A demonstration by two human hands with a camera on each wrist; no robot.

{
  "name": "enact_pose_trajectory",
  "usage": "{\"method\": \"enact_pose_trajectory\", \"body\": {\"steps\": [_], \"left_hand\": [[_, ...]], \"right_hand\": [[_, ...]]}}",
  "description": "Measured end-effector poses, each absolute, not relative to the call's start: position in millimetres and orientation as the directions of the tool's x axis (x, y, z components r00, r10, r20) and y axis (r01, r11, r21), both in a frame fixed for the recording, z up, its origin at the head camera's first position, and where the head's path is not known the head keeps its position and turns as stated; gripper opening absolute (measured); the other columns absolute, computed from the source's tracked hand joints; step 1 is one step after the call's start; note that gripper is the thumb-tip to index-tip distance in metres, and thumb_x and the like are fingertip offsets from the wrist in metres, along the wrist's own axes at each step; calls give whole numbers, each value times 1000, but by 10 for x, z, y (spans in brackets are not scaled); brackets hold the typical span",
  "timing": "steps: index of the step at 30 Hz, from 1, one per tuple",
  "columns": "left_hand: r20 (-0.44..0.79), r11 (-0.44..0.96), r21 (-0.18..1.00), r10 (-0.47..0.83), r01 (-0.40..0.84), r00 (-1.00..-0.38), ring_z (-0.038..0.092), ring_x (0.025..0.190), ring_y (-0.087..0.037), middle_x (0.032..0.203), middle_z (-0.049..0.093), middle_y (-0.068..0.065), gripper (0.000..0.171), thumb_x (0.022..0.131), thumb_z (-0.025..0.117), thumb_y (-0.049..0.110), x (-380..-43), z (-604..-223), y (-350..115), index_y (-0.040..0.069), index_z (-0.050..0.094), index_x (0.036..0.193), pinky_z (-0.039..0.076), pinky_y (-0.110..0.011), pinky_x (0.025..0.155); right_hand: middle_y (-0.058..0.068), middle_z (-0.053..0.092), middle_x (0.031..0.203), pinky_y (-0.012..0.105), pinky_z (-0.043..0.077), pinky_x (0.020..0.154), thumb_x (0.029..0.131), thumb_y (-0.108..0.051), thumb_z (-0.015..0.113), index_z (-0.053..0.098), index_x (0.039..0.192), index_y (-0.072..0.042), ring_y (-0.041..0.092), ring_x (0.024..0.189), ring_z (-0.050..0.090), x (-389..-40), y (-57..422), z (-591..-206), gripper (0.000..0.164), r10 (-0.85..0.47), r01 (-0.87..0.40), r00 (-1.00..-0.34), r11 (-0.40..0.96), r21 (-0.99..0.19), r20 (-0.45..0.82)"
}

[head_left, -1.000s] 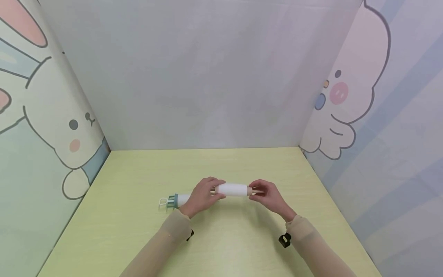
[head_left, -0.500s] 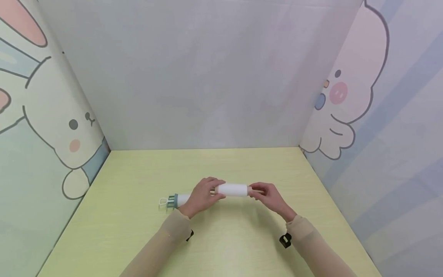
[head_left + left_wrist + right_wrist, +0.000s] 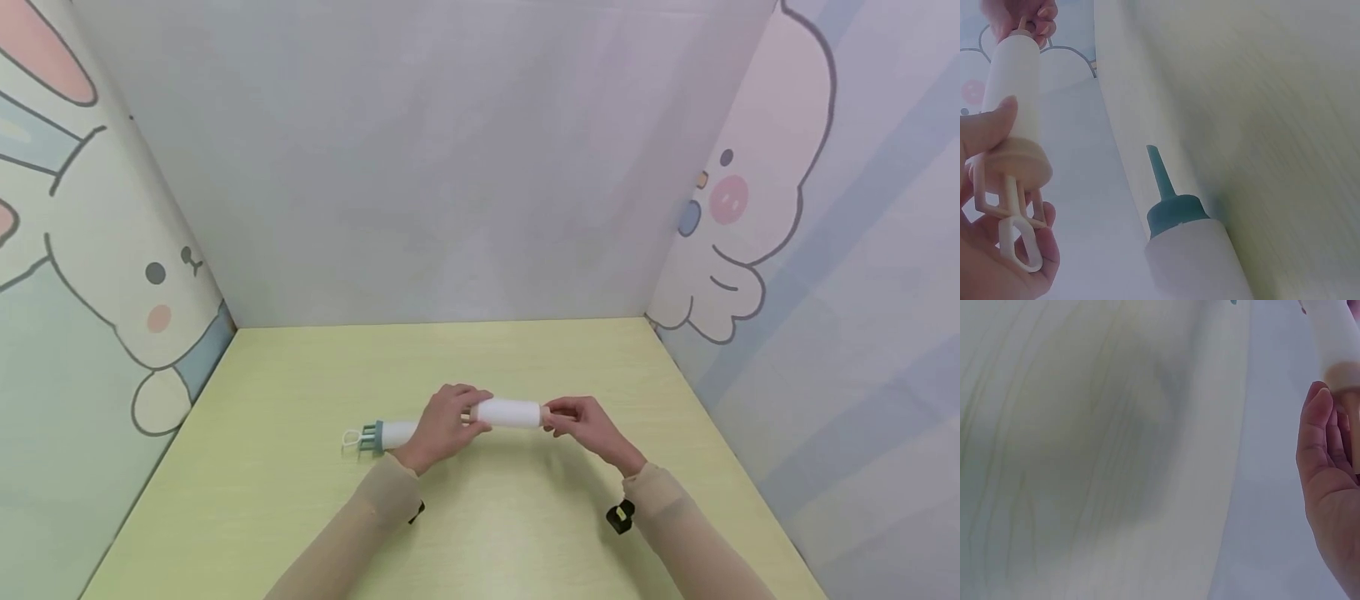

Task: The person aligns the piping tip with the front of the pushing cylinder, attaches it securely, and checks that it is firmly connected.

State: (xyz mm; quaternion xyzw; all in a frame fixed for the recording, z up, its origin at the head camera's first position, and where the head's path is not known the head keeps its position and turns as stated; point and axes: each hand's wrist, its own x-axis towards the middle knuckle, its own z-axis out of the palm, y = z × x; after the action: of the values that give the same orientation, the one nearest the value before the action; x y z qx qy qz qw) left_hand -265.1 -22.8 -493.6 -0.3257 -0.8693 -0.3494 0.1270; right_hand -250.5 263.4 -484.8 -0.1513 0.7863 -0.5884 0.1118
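A white piping syringe with peach ends [image 3: 507, 412] is held level above the table. My left hand [image 3: 441, 425] grips its plunger end. In the left wrist view, the thumb lies along the white barrel [image 3: 1011, 81], and a white pull ring [image 3: 1020, 244] hangs between the fingers. At the other end my right hand [image 3: 592, 429] pinches the peach nozzle cap, whose long tip [image 3: 1352, 431] passes beside the curled fingers. A second syringe, white with teal ends [image 3: 396, 434], lies on the table, partly hidden by the left hand. Its teal nozzle [image 3: 1175, 212] shows in the left wrist view.
The pale yellow table [image 3: 510, 533] is bounded by a plain grey back panel [image 3: 435, 167]. Side panels with cartoon animals stand at left [image 3: 90, 333] and right [image 3: 847, 333]. Black wrist devices [image 3: 620, 517] sit below the sleeves.
My right fingers have shifted slightly around the nozzle cap, with the index finger lower than before. The left hand keeps its hold, and the teal syringe stays put. The head view has shifted a little.
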Motion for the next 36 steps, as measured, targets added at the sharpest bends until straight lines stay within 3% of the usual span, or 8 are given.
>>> {"method": "enact_pose_trajectory", "body": {"steps": [7, 14, 22, 28, 36], "left_hand": [[497, 547, 508, 445, 665, -745, 51, 93, -22, 108, 62, -6, 45, 74, 84, 23, -2665, -5011, -140, 13, 69, 114, 48, -31, 77], [491, 581, 481, 441, 656, -751, 54, 90, -25, 107, 63, -6, 44, 74, 83, 19, -2681, -5049, 15, 11, 68, 115, 41, -42, 75], [428, 624, 474, 453, 621, -782, 55, 90, -27, 108, 64, -4, 41, 76, 80, 19, -2697, -5144, 168, 12, 67, 114, 42, -43, 74], [386, 656, 459, 460, 599, -800, 55, 91, -26, 110, 63, -4, 41, 78, 79, 21, -2720, -5217, 250, 14, 66, 115, 42, -43, 74], [347, 684, 443, 465, 579, -815, 55, 91, -26, 110, 63, -4, 40, 78, 78, 24, -2727, -5301, 344, 15, 65, 116, 42, -42, 76]], "right_hand": [[16, 67, 104, 50, 51, 76, 92, -12, 64, 63, 115, 7, 33, 90, 65, -2431, 2648, -4684, 29, -364, -140, -931, 290, -947, 26], [23, 63, 110, 51, 50, 81, 91, -10, 65, 60, 120, 9, 45, 100, 59, -2439, 2727, -4767, 34, -302, -57, -953, 244, -968, -20], [25, 59, 118, 46, 51, 82, 91, -11, 67, 57, 123, 8, 32, 98, 63, -2456, 2833, -4875, 39, -239, -1, -969, 261, -965, -64], [22, 60, 116, 50, 49, 83, 90, -11, 67, 57, 124, 7, 33, 98, 63, -2490, 2926, -5064, 39, -212, 24, -974, 240, -971, -77], [17, 62, 115, 41, 52, 78, 87, -19, 71, 61, 122, 1, 29, 96, 63, -2534, 3015, -5290, 41, -151, 31, -986, 257, -966, -72]]}}
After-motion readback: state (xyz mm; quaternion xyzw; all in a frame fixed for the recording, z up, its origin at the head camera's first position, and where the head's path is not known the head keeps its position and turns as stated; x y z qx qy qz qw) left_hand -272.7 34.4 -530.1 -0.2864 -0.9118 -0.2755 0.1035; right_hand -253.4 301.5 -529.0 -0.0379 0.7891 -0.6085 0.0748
